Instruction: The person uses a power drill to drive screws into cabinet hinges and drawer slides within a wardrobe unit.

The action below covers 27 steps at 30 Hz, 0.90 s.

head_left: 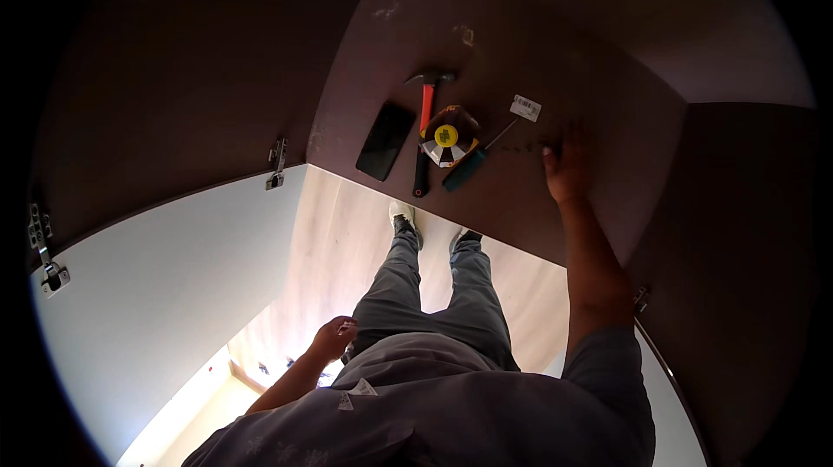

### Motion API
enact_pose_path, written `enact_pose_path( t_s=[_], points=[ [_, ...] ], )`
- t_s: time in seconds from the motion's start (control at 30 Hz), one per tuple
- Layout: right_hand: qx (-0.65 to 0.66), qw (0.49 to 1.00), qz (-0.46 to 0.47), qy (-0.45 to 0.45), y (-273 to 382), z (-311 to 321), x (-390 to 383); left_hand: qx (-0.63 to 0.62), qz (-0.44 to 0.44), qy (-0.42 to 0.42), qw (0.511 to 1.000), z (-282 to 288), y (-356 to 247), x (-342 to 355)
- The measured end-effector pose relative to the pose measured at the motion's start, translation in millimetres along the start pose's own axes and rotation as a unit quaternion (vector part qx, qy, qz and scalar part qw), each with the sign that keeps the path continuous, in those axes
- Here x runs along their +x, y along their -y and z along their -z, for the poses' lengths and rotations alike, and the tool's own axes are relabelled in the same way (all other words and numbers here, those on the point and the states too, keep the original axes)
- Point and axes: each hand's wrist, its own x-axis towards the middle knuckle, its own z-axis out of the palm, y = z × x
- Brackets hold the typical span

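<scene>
My right hand (pixel 569 170) lies on the brown cabinet board (pixel 521 198), its fingers stretched out into shadow. Beside its thumb several small dark bits (pixel 522 148) form a row; they are too small to name. Low by my hip, my left hand (pixel 333 339) is closed with curled fingers, and a pale glint shows at them. Left of my right hand lies a screwdriver (pixel 465 169) with a dark teal handle, its shaft pointing to a white label (pixel 526 108). A tape measure (pixel 446 136) with a yellow disc rests against a red-and-black claw hammer (pixel 427 107).
A black phone (pixel 385 141) lies left of the hammer. Cabinet walls rise at both sides and behind. An open door (pixel 173 267) with metal hinges (pixel 276 163) stands at left, and another hinge (pixel 641 299) is at right. My feet stand on the pale wooden floor (pixel 334 233).
</scene>
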Motion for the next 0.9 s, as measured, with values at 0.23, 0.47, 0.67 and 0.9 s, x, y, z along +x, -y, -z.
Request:
enact_pose_path(
  t_s=[0.23,0.47,0.67,0.9],
  points=[
    [0.09,0.986,0.137,0.033,72.3,-9.2,2.3,0.045,-0.014,0.01,0.999,-15.6,-18.3,23.6],
    [0.138,0.974,0.176,-0.043,74.1,-35.8,-8.0,0.442,-0.594,-0.012,0.672,-92.1,-61.8,154.4],
    [0.129,0.973,0.189,0.02,65.5,-23.3,-47.2,-0.354,0.039,0.294,0.887,-176.9,-198.9,210.6],
    [0.142,0.964,0.209,0.083,69.2,-24.1,-119.1,-0.459,0.117,0.402,0.784,-193.2,-214.1,232.5]
  ],
)
